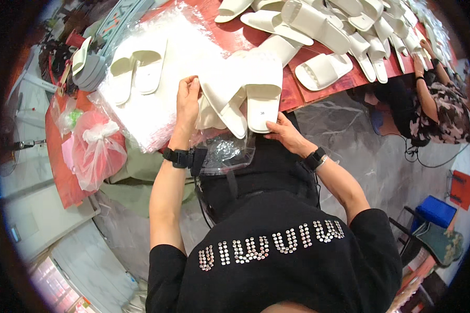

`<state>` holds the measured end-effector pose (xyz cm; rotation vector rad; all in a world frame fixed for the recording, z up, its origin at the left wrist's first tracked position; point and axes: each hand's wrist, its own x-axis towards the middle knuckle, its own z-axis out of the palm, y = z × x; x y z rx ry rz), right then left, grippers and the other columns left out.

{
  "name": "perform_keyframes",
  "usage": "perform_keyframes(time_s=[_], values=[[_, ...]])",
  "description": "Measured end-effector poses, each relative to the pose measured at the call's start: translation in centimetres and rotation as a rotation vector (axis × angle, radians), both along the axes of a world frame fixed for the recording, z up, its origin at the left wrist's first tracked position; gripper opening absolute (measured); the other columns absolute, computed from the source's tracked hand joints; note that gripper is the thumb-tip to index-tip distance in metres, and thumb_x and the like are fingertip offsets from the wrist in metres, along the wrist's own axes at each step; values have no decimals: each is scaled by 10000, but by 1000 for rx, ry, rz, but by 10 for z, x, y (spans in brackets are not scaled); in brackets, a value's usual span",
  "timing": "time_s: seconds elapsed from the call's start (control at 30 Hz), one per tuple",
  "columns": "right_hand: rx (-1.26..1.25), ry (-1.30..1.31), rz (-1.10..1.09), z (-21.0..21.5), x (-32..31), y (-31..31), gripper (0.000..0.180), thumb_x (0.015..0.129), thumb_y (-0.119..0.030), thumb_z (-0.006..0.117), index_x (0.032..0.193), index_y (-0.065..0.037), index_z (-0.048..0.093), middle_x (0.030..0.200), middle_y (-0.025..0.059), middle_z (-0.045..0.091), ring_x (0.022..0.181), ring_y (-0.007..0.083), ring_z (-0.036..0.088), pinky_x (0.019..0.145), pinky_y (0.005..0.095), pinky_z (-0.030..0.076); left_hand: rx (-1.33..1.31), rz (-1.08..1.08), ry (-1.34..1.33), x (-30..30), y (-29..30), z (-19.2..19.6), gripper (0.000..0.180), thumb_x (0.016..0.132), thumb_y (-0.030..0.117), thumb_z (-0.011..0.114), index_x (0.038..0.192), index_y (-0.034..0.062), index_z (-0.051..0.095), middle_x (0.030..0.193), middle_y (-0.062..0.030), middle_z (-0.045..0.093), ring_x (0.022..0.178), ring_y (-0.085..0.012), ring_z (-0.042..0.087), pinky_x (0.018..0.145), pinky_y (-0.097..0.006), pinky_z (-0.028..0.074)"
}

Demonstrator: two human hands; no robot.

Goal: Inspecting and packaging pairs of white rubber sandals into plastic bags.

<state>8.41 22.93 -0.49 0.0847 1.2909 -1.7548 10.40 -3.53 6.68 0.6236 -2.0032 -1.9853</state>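
Observation:
A pair of white open-toed slide slippers is held at the near edge of the red table, above my lap. My right hand (290, 136) pinches the heel end of the right slipper (263, 101), thumb on top. At the side of the left slipper (222, 101) my left hand (187, 104) is closed, its thumb along the edge and most fingers hidden behind. Strong glare washes out the slippers' far ends. Beneath them, a clear plastic bag (227, 154) hangs over the table edge, and part of another pale slipper shows.
Another white slipper pair (141, 70) lies on stacked clear plastic bags (156, 117) at left. Many loose white slippers (318, 23) cover the far right of the red table (292, 88). A co-worker (438, 104) handles slippers there. A tied pink bag (99, 148) stands at left.

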Motion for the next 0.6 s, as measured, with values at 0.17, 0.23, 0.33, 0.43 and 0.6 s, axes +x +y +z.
perform_keyframes(time_s=[0.17,0.23,0.33,0.43,0.6], values=[[3,0,-133,-12,-8,20,320,863,-188,518,1129,-78,377,1049,44,509,943,130,524,754,264,483,-222,10,27,3,51,-6,632,813,207,564,1274,-51,217,1213,-205,383,1120,-256,382,935,-320,313],[-17,15,-161,-6,-4,21,316,862,-188,521,1124,-77,382,1042,42,512,929,127,530,743,256,486,-411,56,22,12,60,-13,782,733,180,648,1295,-38,151,1236,-227,352,1142,-278,363,948,-332,301],[1,62,-199,2,0,29,311,860,-189,526,1117,-78,390,1028,36,517,903,119,538,726,243,494,-226,6,66,8,50,-14,871,658,67,686,1303,-23,109,1236,-209,336,1136,-273,361,955,-330,301],[50,139,-233,13,4,36,305,857,-187,530,1111,-81,397,1019,31,515,892,112,538,716,235,502,-56,-15,195,-1,34,-21,876,636,-2,693,1299,6,121,1210,-173,353,1103,-249,393,936,-327,335],[32,195,-335,35,14,38,283,861,-193,527,1100,-91,417,1029,13,509,891,103,534,726,243,501,465,-257,252,-20,41,-2,835,673,-46,651,1294,48,101,1179,-152,410,1061,-220,454,897,-332,390]])
